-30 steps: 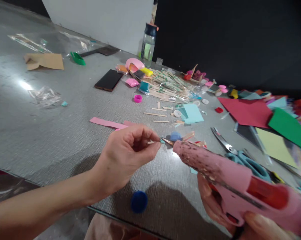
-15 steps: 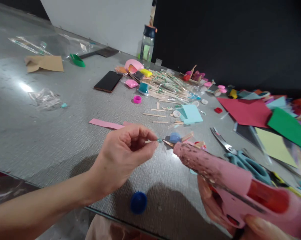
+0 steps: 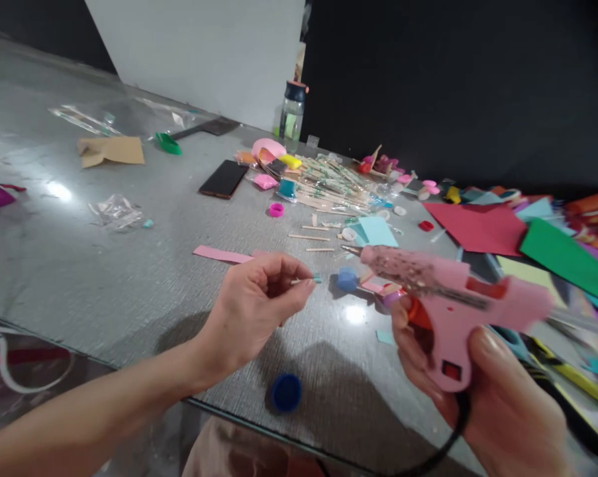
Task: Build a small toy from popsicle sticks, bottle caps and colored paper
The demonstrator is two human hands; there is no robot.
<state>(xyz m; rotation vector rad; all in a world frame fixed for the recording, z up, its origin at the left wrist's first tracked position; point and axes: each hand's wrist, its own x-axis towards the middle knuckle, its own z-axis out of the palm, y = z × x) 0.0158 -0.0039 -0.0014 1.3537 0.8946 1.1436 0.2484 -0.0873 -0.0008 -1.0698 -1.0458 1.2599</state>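
Note:
My left hand [image 3: 259, 305] pinches a thin pale stick between thumb and forefinger, and a tiny teal piece [image 3: 317, 279] shows at the fingertips. Most of the stick is hidden by the fingers. My right hand [image 3: 492, 391] is wrapped round the handle of a pink hot glue gun [image 3: 422, 271] with a stained barrel. Its metal nozzle points left, above and apart from the left fingertips. A light-blue cap [image 3: 347, 279] with small sticks beside it lies under the barrel. Near the table's front edge sits a dark blue bottle cap [image 3: 286, 392].
Pink paper strips [image 3: 222, 254] lie behind my left hand. Farther back are a phone [image 3: 224, 179], wrapped sticks [image 3: 338, 179] and a water bottle [image 3: 293, 116]. Coloured sheets [image 3: 477, 225] and a yellow-black cutter [image 3: 571, 371] crowd the right. A black cord [image 3: 457, 430] hangs from the glue gun.
The glue gun has moved up and away from the left fingertips, its nozzle lifted clear. My left hand keeps its pinch. The view has shifted slightly, showing a purple item at the far left.

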